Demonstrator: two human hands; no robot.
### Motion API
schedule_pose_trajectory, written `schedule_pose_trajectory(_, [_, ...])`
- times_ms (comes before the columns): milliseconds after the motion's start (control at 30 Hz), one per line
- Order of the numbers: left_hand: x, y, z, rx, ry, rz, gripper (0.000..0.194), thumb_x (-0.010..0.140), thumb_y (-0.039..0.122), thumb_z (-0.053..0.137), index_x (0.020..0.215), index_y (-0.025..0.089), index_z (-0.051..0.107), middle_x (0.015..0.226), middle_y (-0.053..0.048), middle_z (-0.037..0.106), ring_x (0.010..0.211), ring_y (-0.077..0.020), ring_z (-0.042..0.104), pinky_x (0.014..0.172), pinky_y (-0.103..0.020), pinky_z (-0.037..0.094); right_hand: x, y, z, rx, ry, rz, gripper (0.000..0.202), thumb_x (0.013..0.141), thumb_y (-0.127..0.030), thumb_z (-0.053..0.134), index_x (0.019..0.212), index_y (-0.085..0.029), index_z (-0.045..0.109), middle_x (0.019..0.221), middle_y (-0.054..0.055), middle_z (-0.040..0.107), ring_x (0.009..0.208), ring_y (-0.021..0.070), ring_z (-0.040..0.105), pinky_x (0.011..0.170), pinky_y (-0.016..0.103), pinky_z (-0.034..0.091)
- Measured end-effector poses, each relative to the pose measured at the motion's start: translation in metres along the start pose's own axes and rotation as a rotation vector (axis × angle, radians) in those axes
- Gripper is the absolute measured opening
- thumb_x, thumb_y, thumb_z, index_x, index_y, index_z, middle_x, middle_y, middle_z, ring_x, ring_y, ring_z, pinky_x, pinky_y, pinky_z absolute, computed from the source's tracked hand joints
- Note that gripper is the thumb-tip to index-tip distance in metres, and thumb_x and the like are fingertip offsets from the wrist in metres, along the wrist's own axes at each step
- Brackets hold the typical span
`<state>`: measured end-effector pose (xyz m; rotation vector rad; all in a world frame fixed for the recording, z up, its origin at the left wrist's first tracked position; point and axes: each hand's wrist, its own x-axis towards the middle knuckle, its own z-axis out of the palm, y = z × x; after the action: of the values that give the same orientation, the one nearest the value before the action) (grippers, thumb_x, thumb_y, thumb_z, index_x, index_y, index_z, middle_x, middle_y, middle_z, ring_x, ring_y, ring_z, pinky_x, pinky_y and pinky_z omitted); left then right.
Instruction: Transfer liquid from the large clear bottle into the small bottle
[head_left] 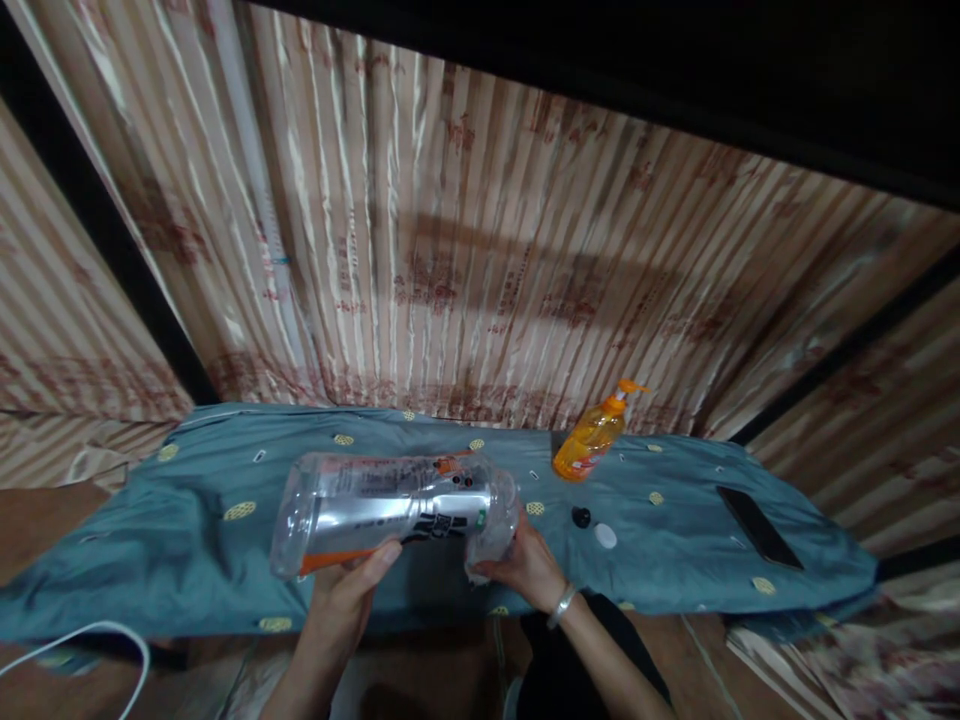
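A large clear plastic bottle [375,505] with a silver and orange label lies sideways in the air above the blue-green cloth. My left hand [352,585] grips its underside near the left end, thumb on the front. At the bottle's right end, my right hand [525,560] is closed on a crumpled whitish wipe or tissue [491,545], which it presses against the bottle. A silver bracelet [562,606] circles my right wrist. Some of the fingers of both hands are hidden behind what they hold.
An orange pump bottle [591,440] stands on the cloth [420,590] at the back right. Nearer are a small black cap [580,517] and a white round lid [605,536]. A dark phone [759,527] lies at the right. Striped curtains [450,260] hang behind; a white cable [112,628] curves at lower left.
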<state>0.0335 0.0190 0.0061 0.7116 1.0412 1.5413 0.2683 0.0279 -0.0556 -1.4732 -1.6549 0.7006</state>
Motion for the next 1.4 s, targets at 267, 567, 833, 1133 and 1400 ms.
schedule_pose_trajectory(267, [-0.002,0.005,0.003,0.018,-0.049,-0.027,0.034,0.052,0.030,0.085,0.083,0.020,0.076,0.073,-0.004,0.077,0.092,-0.0323,0.071,0.099,-0.048,0.048,0.010,-0.015,-0.020,0.019,-0.118,-0.032,0.076,0.052,-0.025,0.088,0.123,-0.025,0.060,0.112,0.006,0.072,0.107,0.0329,0.067,0.098,0.053,0.051])
schedule_pose_trajectory(567, [0.000,0.005,-0.004,0.067,-0.059,-0.050,0.044,0.048,0.030,0.087,0.089,0.018,0.077,0.072,-0.005,0.077,0.090,-0.0333,0.072,0.100,-0.050,0.047,0.012,-0.011,-0.017,0.066,-0.132,-0.033,0.081,0.054,-0.027,0.088,0.128,-0.026,0.055,0.121,0.007,0.068,0.114,0.0320,0.063,0.101,0.049,0.049])
schedule_pose_trajectory(833, [-0.010,0.007,-0.002,0.065,0.025,-0.028,0.035,0.054,0.035,0.085,0.084,0.019,0.077,0.073,-0.003,0.076,0.091,-0.0281,0.071,0.097,-0.039,0.049,0.003,-0.002,-0.003,0.099,-0.040,-0.003,0.089,0.055,-0.031,0.088,0.134,-0.023,0.047,0.134,0.011,0.061,0.122,0.0351,0.059,0.106,0.051,0.046])
schedule_pose_trajectory(1133, [-0.013,0.009,-0.005,0.051,0.035,-0.047,0.039,0.050,0.041,0.088,0.083,0.024,0.078,0.075,-0.001,0.077,0.086,-0.0260,0.070,0.091,-0.034,0.051,-0.002,0.001,0.001,0.082,-0.059,0.037,0.100,0.058,-0.028,0.086,0.142,-0.023,0.033,0.134,0.013,0.060,0.115,0.0321,0.062,0.101,0.048,0.048])
schedule_pose_trajectory(1400, [-0.014,0.007,-0.006,0.059,0.064,-0.057,0.033,0.049,0.044,0.088,0.073,0.024,0.078,0.067,-0.001,0.075,0.095,-0.0289,0.070,0.107,-0.041,0.040,-0.006,0.008,0.005,0.061,-0.070,0.049,0.095,0.057,-0.024,0.085,0.139,-0.023,0.037,0.128,0.010,0.063,0.114,0.0299,0.063,0.098,0.043,0.051])
